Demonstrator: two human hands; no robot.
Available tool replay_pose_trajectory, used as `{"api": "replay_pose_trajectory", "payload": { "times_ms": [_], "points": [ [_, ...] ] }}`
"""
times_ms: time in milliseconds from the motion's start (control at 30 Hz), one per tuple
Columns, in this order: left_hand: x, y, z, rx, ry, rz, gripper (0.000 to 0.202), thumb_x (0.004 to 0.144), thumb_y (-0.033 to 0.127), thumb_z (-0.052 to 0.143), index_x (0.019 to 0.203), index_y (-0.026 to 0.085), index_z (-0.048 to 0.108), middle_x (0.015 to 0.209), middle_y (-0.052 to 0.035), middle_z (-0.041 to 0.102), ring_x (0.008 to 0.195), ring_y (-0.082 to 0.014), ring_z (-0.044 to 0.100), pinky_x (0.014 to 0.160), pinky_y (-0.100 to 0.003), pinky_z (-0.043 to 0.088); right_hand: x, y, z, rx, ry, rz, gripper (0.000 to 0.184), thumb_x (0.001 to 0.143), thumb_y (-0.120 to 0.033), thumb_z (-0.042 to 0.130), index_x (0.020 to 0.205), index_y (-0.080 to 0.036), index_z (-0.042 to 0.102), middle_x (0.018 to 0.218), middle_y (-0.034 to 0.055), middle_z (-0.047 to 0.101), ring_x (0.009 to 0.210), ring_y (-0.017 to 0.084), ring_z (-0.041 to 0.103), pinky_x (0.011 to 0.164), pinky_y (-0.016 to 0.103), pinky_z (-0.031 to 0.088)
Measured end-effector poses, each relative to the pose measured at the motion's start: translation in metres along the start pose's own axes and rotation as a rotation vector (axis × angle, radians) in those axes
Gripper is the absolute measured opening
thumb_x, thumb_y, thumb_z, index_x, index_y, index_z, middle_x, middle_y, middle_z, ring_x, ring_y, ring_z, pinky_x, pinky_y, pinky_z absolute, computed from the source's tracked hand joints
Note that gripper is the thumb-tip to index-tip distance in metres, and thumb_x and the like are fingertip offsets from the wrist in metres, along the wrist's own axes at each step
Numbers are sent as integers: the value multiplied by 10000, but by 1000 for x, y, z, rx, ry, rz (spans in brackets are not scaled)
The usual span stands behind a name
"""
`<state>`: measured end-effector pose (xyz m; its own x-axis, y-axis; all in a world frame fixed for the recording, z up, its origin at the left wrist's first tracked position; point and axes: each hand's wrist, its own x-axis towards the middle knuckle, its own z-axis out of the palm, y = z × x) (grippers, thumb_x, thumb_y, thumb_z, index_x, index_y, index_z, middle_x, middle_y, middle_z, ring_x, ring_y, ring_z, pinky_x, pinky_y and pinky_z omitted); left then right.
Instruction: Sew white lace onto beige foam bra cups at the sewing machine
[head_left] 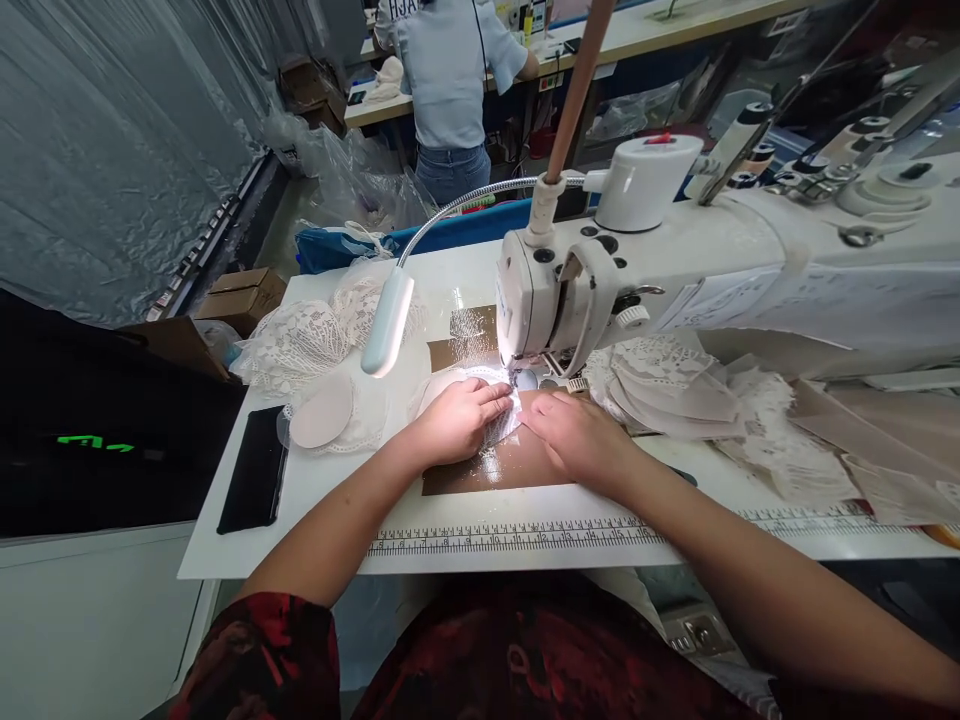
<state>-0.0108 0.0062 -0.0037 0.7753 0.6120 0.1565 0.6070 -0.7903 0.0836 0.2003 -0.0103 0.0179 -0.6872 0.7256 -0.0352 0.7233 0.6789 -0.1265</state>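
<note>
A pale lace piece, apparently a rounded cup shape, lies under the needle area of a white sewing machine. My left hand rests flat on it, fingers stretched toward the needle. At its right edge my right hand has its fingers curled, with thumb and fingertips closed on the fabric's border; the exact grip is partly hidden. Both hands are just in front of the presser foot, over a brown covered patch of the table. Bright lamp light falls on the lace.
Lace pieces and an oval beige pad lie left, near a black phone. More lace and mesh layers are piled right. A lamp hangs over the table. A ruler strip runs along the front; a person works beyond.
</note>
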Motion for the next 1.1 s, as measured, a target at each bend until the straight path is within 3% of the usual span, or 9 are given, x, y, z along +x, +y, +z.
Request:
{"api": "replay_pose_trajectory", "payload": {
  "times_ms": [233, 533, 767, 1100],
  "points": [
    [5, -15, -1, 27, -47, 0, 435, 836, 143, 507, 1268, 122, 556, 1347, -136, 539, 960, -221, 540, 803, -359, 452, 5, 2, 7, -22, 53, 72, 302, 883, -115, 391, 994, -161, 668, 857, 83, 611, 738, 188, 497, 615, 319, 261],
    [0, -4, 3, -73, 61, 45, 342, 908, 147, 432, 1209, 130, 594, 1265, -113, 602, 1018, -213, 547, 875, -372, 471, 4, 2, 11, -40, 48, 86, 339, 853, -95, 412, 1071, -169, 660, 911, 85, 620, 762, 192, 521, 601, 313, 273],
    [6, -19, 7, -105, 56, 1, 322, 931, 173, 427, 1202, 147, 599, 1266, -115, 607, 1050, -216, 549, 854, -388, 484, 9, 5, 15, -22, 147, 133, 405, 846, -111, 410, 1162, -209, 644, 863, 63, 622, 631, 162, 462, 549, 302, 254],
    [11, -30, 12, -69, 34, -74, 400, 885, 166, 486, 1280, 174, 546, 1289, -104, 588, 1011, -233, 539, 878, -403, 445, 10, 13, 26, 38, 224, 129, 463, 803, -79, 419, 1181, -233, 637, 853, 43, 617, 672, 164, 470, 565, 286, 282]
  ]
}}
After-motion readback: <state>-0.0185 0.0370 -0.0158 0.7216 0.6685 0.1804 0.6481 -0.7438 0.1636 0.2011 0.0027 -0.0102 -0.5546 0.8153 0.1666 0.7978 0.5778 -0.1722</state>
